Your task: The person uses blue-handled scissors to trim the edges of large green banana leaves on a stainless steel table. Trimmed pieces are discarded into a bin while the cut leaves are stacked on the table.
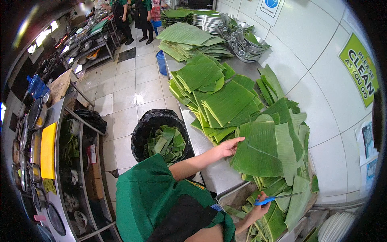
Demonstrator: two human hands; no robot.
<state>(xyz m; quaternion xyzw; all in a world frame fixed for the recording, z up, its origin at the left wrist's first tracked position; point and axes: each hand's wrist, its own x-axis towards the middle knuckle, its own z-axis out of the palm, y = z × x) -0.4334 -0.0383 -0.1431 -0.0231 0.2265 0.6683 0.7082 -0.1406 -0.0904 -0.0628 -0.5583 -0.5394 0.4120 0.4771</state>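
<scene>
My left hand (pixel 229 147) holds a large piece of banana leaf (pixel 260 151) by its left edge, above the steel counter (pixel 216 174). Lower right, my right hand (pixel 259 208) grips blue-handled scissors (pixel 266 201) whose blades point right over loose leaves. Whether the blades are apart is not clear. More banana leaf pieces (pixel 297 199) lie beneath and to the right of the held one. Beyond my left hand, cut leaf pieces (pixel 229 103) are stacked in overlapping piles along the counter.
A black-lined bin (pixel 139 142) with leaf scraps (pixel 166 143) stands left of the counter. Farther back are leaf stacks (pixel 187 34), white plates (pixel 211 22) and metal bowls (pixel 251 57). A tiled wall (pixel 320 99) borders the right side; shelving (pixel 65 193) stands left. Two people (pixel 121 18) stand far back.
</scene>
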